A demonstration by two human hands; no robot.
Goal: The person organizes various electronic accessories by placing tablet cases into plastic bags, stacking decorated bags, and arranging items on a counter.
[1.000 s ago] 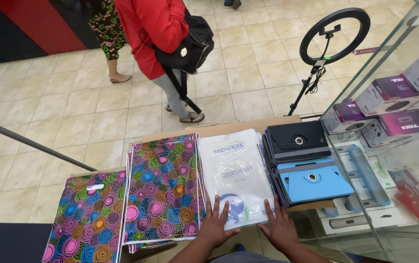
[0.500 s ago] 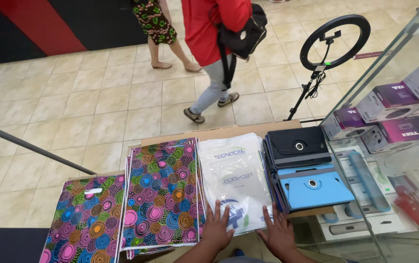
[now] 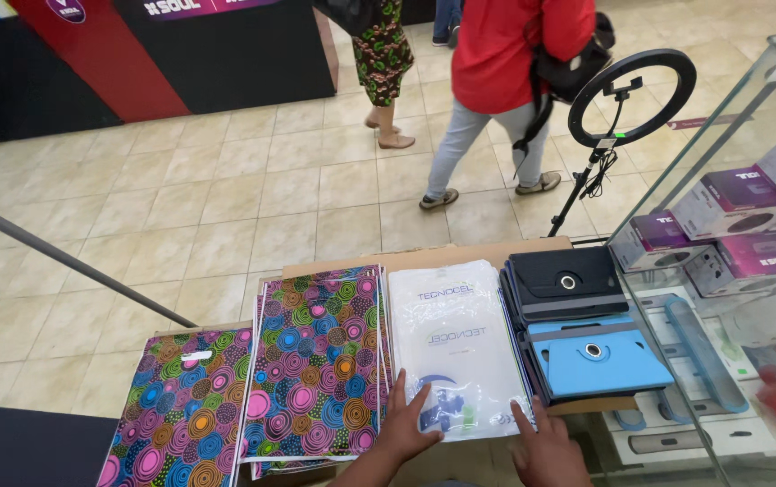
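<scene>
- The white packet stack (image 3: 456, 347) lies flat on the cardboard counter (image 3: 424, 260), straight ahead of both hands, its long axis running away from the person.
- The left hand (image 3: 403, 427) rests on the stack's near left corner, fingers spread and flat, thumb out; it clamps nothing.
- The right hand (image 3: 546, 448) sits at the near right corner, fingers loosely apart, the forefinger touching the packet's edge. Whether the palm grips anything I cannot tell, since the frame cuts it off.
- Both hands are about equally near the packet, one at each near corner; the left lies further onto its face.
- Just left of the packet, touching or slightly tucked under it, is a stack of patterned bags (image 3: 316, 361) in bright circles; another patterned bag (image 3: 181, 406) lies further left and nearer.
- Just right of the packet lie a blue case (image 3: 597, 361) and, beyond it, a black case (image 3: 568, 284), both with a round ring at the centre.
- A glass cabinet (image 3: 721, 271) stands to the right, holding purple boxes (image 3: 748, 194).
- Beyond the counter, a ring light (image 3: 631, 86) on a stand and two people (image 3: 496, 90) walking on the tiled floor (image 3: 181, 207).
</scene>
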